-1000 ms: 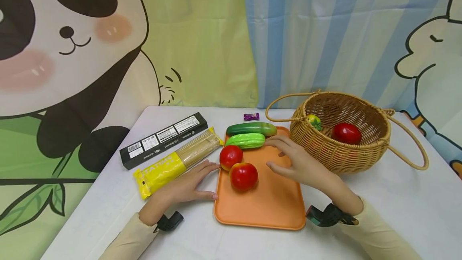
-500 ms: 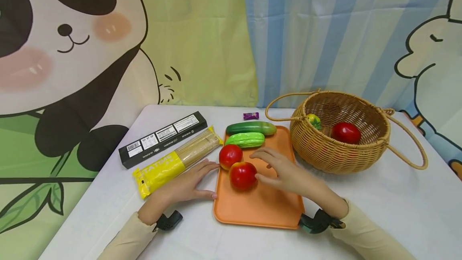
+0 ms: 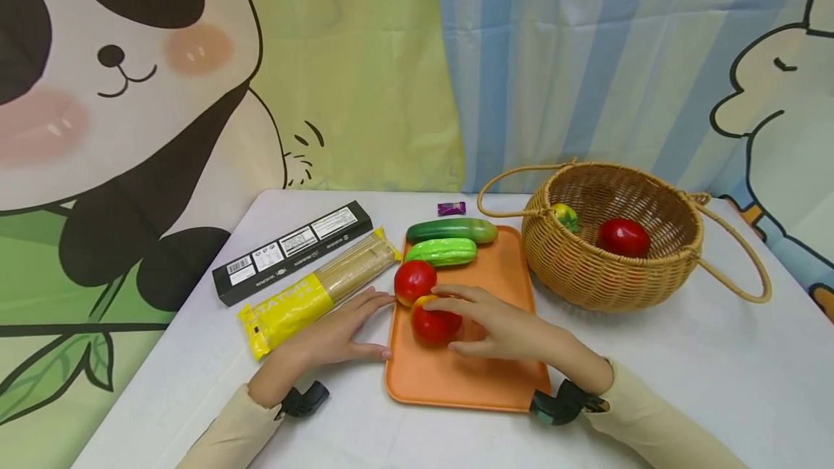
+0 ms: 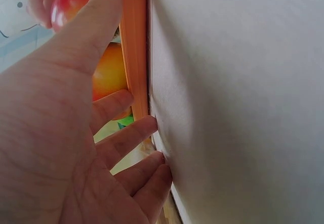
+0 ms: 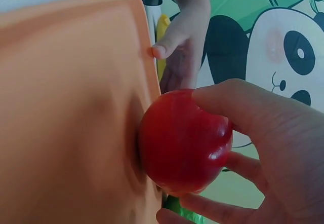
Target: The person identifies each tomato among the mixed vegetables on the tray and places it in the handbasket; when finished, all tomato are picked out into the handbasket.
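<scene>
On the orange tray (image 3: 465, 386) sit two red apples. My right hand (image 3: 498, 324) is around the front apple (image 3: 431, 329), fingers over its top and far side and thumb at its near side. The right wrist view shows thumb and fingers curved about this apple (image 5: 185, 143), which sits low over the tray. The rear apple (image 3: 415, 281) is just behind it. My left hand (image 3: 335, 331) lies at the tray's left edge, fingers spread and relaxed, thumb tip by the rim. Behind the apples lie a light green bumpy gourd (image 3: 443, 252) and a dark green cucumber (image 3: 452, 230).
A wicker basket (image 3: 609, 281) with a red fruit (image 3: 623, 237) and a small yellow-green pepper (image 3: 565, 217) stands right of the tray. At left lie a yellow pack of noodles (image 3: 319, 295) and a black box (image 3: 293, 252). A purple wrapped sweet (image 3: 451, 208) is at the back.
My right hand has come from beside the light green gourd down and left, onto the front apple. The left hand has stayed at the tray's left edge.
</scene>
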`<state>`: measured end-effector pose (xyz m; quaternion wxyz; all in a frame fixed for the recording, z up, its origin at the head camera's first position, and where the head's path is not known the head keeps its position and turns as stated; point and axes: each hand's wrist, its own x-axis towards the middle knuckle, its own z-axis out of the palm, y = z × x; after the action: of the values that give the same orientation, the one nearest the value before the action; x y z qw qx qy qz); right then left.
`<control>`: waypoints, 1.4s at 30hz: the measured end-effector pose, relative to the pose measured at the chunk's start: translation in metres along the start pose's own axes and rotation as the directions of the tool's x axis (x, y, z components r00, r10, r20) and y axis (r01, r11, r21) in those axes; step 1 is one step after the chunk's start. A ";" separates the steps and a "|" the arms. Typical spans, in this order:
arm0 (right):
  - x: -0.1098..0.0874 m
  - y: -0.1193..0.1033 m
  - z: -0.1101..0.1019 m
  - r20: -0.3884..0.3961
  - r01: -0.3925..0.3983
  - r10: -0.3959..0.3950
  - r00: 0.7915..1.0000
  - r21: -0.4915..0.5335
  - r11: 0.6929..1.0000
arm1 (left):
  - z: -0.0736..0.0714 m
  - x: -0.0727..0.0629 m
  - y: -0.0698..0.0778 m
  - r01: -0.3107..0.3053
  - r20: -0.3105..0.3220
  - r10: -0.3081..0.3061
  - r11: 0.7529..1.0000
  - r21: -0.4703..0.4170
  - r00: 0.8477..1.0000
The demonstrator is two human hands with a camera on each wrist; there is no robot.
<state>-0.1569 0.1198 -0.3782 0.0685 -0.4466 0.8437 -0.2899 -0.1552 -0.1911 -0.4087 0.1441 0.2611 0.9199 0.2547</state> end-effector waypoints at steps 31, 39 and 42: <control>0.010 -0.003 0.012 0.029 -0.102 0.098 0.995 0.157 0.982 | 0.001 -0.004 -0.001 -0.007 -0.011 0.007 1.000 0.011 1.000; 0.006 0.001 0.006 0.004 -0.080 0.081 0.997 0.183 0.980 | 0.001 -0.003 -0.001 -0.016 -0.012 0.016 1.000 0.000 1.000; 0.005 0.002 0.004 -0.012 -0.071 0.075 0.997 0.174 0.982 | 0.001 -0.002 -0.001 -0.028 -0.017 0.028 1.000 0.000 0.999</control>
<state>-0.1601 0.1153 -0.3817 0.1098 -0.4049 0.8317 -0.3636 -0.1534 -0.1923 -0.4102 0.1326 0.2719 0.9173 0.2590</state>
